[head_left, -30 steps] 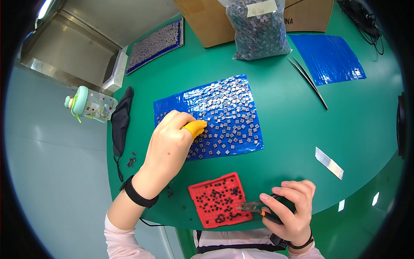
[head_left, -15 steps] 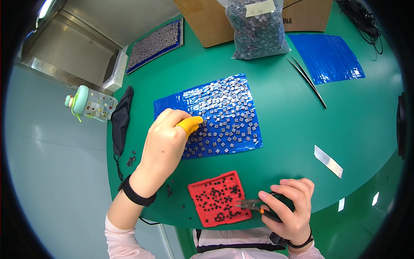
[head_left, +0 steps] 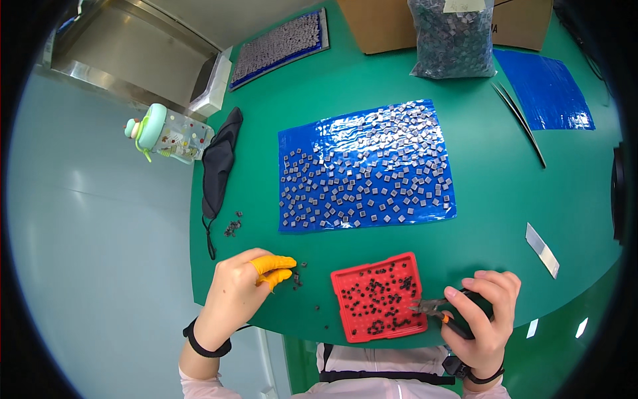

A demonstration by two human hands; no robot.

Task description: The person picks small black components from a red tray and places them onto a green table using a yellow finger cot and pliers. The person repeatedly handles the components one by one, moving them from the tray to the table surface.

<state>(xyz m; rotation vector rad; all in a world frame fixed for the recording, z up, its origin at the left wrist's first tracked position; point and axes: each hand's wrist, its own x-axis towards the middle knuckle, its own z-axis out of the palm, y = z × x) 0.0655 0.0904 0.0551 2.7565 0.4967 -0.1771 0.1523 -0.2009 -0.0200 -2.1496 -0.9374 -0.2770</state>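
Note:
My left hand (head_left: 240,286), with yellow finger cots on thumb and forefinger, hovers left of the red tray (head_left: 337,299). Its two covered tips are slightly apart, nothing visible between them, beside a few small dark bits (head_left: 297,279) on the table. In my right hand (head_left: 488,319) is a pair of nippers (head_left: 452,322) with black and orange handles, jaws over the tray's right rim. Many tiny black pieces (head_left: 377,299) lie scattered in that tray. Beyond it, a blue sheet (head_left: 299,139) carries many small grey square parts (head_left: 392,179).
Tweezers (head_left: 522,123), another blue sheet (head_left: 548,93) and a flat metal blade (head_left: 541,249) lie at the right. A bag of parts (head_left: 452,40) stands before a cardboard box (head_left: 375,26). At left are a bottle (head_left: 176,136), a black cloth item (head_left: 219,163) and a filled sheet (head_left: 279,46).
My left hand has left the blue sheet and come back toward me, beside the small dark bits. The whole view has shifted; my right hand still holds the nippers at the tray.

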